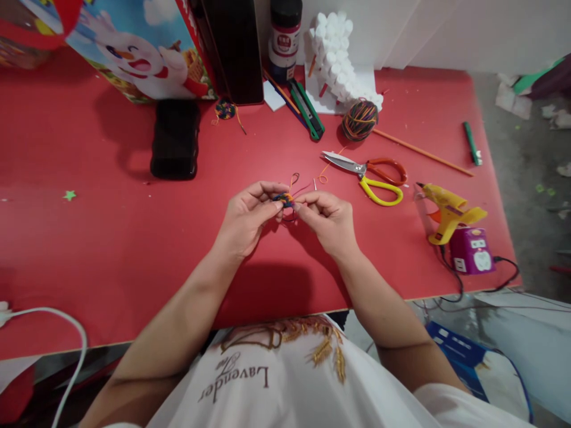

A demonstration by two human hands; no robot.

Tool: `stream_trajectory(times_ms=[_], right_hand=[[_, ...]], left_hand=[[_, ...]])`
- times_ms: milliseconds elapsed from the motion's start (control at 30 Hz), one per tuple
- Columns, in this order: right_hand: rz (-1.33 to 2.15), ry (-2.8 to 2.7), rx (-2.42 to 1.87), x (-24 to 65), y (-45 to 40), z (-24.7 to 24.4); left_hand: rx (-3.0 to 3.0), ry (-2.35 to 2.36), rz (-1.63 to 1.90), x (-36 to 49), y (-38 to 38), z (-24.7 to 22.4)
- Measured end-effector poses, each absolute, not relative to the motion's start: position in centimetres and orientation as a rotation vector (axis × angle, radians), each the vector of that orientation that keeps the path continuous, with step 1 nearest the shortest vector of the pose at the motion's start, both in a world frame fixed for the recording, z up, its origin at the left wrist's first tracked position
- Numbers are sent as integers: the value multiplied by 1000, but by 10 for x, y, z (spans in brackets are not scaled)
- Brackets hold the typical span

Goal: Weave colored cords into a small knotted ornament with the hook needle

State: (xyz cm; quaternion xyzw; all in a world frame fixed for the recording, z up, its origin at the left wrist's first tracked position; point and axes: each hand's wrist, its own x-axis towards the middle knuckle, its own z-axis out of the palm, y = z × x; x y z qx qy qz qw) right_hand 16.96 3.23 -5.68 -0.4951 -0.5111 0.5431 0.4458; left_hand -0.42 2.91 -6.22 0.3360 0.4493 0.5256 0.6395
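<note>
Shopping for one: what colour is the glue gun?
The glue gun is mainly yellow; head view.

"Lavender", apparently followed by "Tea", on the white shirt [307, 383]

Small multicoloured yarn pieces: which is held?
The multicoloured yarn piece between left hand and right hand; the multicoloured yarn disc lies on the red table.

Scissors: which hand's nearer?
Right. The right hand is just nearer the person than the scissors, slightly left, not touching; the left hand is farther off to their left, beyond the right hand.
</note>
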Motion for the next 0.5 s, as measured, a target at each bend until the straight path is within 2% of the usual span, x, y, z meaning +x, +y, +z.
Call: stream_trajectory(times_ms=[167, 300, 500], right_hand=[[1331, -1227, -1278, 171, 33, -56], [1417, -1183, -1273, 173, 34, -55], [1514, -1201, -1190, 174, 34, -53]], left_hand=[[1269, 1108, 1391, -13, 33, -67], [1662, 1099, 1292, -18, 35, -62], [1268, 1102, 1229, -13, 32, -62]])
